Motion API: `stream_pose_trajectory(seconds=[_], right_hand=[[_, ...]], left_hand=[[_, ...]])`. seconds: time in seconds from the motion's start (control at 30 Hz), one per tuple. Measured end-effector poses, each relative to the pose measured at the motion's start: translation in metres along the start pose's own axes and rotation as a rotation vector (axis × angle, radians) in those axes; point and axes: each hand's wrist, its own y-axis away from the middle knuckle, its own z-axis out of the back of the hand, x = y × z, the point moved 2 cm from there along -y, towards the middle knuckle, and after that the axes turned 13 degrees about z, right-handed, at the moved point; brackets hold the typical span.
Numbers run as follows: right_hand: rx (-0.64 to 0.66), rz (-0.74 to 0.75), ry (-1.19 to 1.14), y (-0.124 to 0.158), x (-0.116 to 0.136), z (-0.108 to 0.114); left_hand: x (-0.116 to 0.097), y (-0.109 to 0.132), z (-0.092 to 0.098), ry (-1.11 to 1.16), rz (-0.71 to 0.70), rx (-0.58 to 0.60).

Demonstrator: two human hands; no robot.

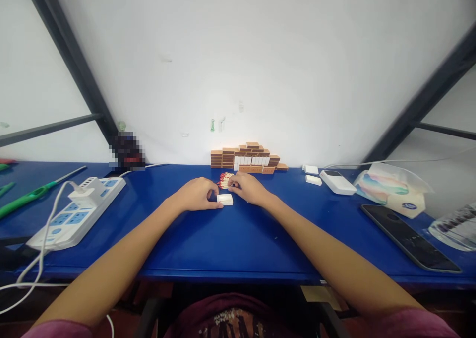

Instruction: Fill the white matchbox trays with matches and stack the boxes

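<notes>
A small white matchbox tray [225,199] sits on the blue table, with my left hand [199,194] gripping its left end between thumb and fingers. Just behind the tray lies a heap of red-tipped matches [224,180]. My right hand [251,188] reaches into the right side of this heap, fingers bent and pinched at the matches. How many matches are between those fingertips is too small to tell. Beyond both hands, a stack of brown matchboxes [253,162] stands against the wall, with several white faces in its middle.
A white power strip [85,214] with a plugged-in charger and cable lies left, near a green long-necked lighter [33,199]. To the right are small white boxes [313,179], a white device [337,182], a tissue pack [390,189] and a dark phone [409,236].
</notes>
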Motion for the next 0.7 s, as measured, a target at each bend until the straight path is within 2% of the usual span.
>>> stream_pose_trajectory(seconds=[0.27,0.43,0.7], right_hand=[[0.035,-0.025,0.002,-0.0034,-0.0024,-0.0025],[0.107,-0.068,0.032,-0.0052,-0.0038,-0.0032],[0.151,-0.054,0.096,0.0041,-0.0078,0.0]], left_hand=[[-0.0009,-0.0005,-0.0038,0.005,0.004,0.027],[-0.0005,-0.0003,-0.0031,0.013,0.023,0.034],[0.0,-0.0006,-0.0042,0.002,0.012,0.024]])
